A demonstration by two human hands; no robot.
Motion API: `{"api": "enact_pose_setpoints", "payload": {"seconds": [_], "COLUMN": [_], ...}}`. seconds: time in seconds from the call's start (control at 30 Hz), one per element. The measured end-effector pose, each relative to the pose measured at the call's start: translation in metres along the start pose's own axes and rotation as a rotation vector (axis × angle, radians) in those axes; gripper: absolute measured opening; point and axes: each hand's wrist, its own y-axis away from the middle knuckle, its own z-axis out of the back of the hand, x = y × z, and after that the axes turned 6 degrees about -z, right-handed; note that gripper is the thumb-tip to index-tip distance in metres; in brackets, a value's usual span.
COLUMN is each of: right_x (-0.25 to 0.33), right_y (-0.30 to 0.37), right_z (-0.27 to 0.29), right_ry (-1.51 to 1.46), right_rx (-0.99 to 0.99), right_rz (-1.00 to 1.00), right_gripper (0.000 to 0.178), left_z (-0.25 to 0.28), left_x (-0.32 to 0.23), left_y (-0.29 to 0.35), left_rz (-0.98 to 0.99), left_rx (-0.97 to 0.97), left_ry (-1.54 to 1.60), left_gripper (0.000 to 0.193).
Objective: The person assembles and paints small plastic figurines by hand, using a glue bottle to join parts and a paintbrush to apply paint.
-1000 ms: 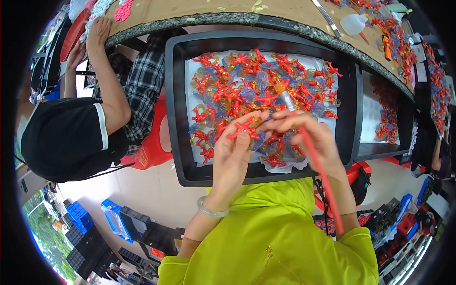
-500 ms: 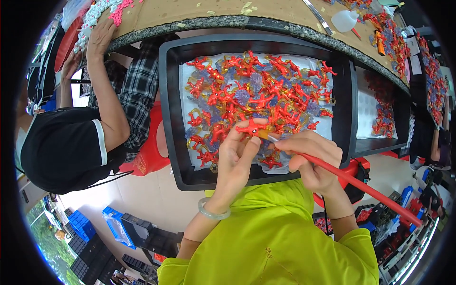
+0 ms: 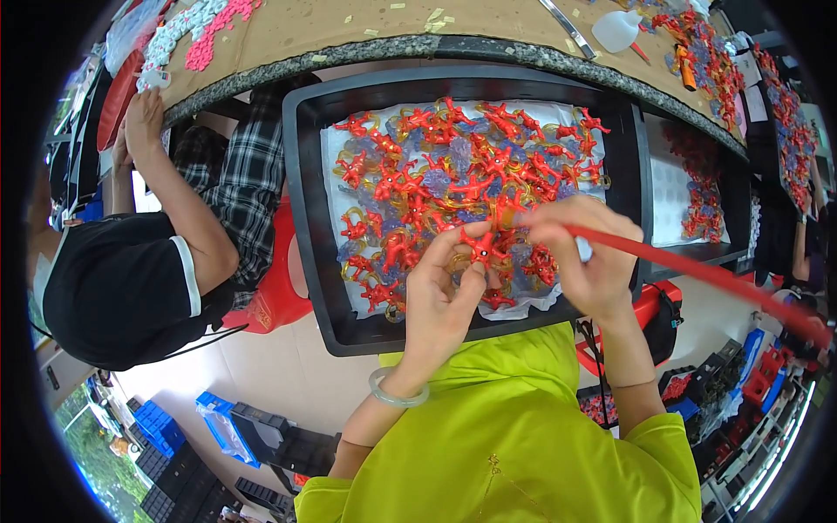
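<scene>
Over the black tray (image 3: 312, 218), the left hand (image 3: 443, 298) is pinching a red figure (image 3: 481, 252) while the curled right hand (image 3: 600, 257) is gripping a red-handled brush (image 3: 697, 268).

The held red figure (image 3: 482, 251) has, from here, the shine of smooth plastic, and the red stick (image 3: 667, 250) looks smooth. The black tray (image 3: 305, 253) is duller plastic, its liner (image 3: 333, 146) creased white paper. On the far worktop (image 3: 296, 35), matt brown sheeting (image 3: 488, 24) meets a speckled, stone-like edge (image 3: 384, 48); the right-hand bottle (image 3: 616, 32) is translucent plastic.
</scene>
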Motion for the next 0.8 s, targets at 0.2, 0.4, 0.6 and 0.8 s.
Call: {"api": "enact_pose_setpoints", "payload": {"seconds": [0.2,0.4,0.6,0.8], "right_x": [0.001,0.003,0.001,-0.003], "right_y": [-0.004,-0.002,0.0,0.009], "right_z": [-0.002,0.005,0.005,0.003], "right_ry": [-0.126,-0.269,0.023,0.013], "right_rx": [0.051,-0.018,-0.136,-0.06], "right_rz": [-0.072,-0.325,-0.115,-0.038], "right_gripper": [0.008,0.007,0.005,0.006], "left_z": [-0.001,-0.003,-0.002,-0.005], "left_x": [0.018,0.013,0.018,0.014], "left_y": [0.001,0.003,-0.001,-0.001], "left_rz": [-0.102,-0.13,-0.227,-0.282], "left_rx": [-0.095,-0.098,-0.101,-0.122], "left_ry": [-0.047,-0.176,-0.422,-0.493], "left_gripper": [0.038,0.039,0.042,0.039]}}
